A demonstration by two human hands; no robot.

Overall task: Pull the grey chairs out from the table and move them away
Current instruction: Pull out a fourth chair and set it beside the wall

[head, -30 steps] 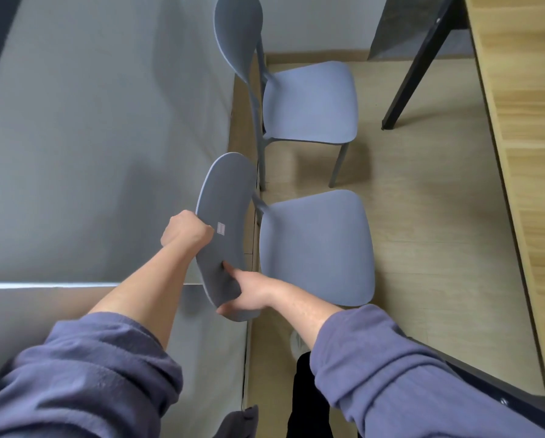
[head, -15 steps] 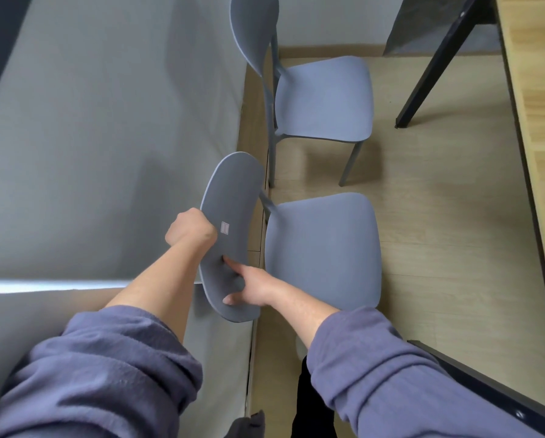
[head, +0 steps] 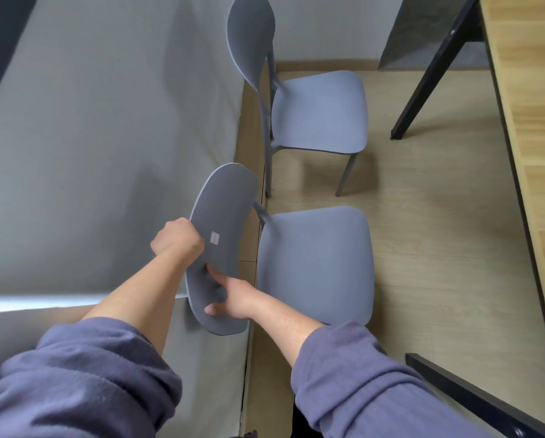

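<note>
A grey-covered bed (head: 91, 147) fills the left of the view, and the wooden table (head: 530, 128) runs down the right edge on black legs (head: 429, 74), with bare plank floor between them. Two grey chairs stand in that gap, both clear of the table and with their backs close to the bed: the far chair (head: 318, 112) near the wall, and the near chair (head: 315, 263) just in front of the person. The step in hand looks like placing the near chair beside the bed. Both hands are on its backrest (head: 230, 200): the left hand (head: 178, 240) is closed over the outer edge, and the right hand (head: 233, 298) is clamped on the lower part, thumb on the rear face, fingers hidden behind. Whether the chair's legs are on the floor cannot be told. The next move probably calls for settling it square behind the far chair, then letting go.
</note>
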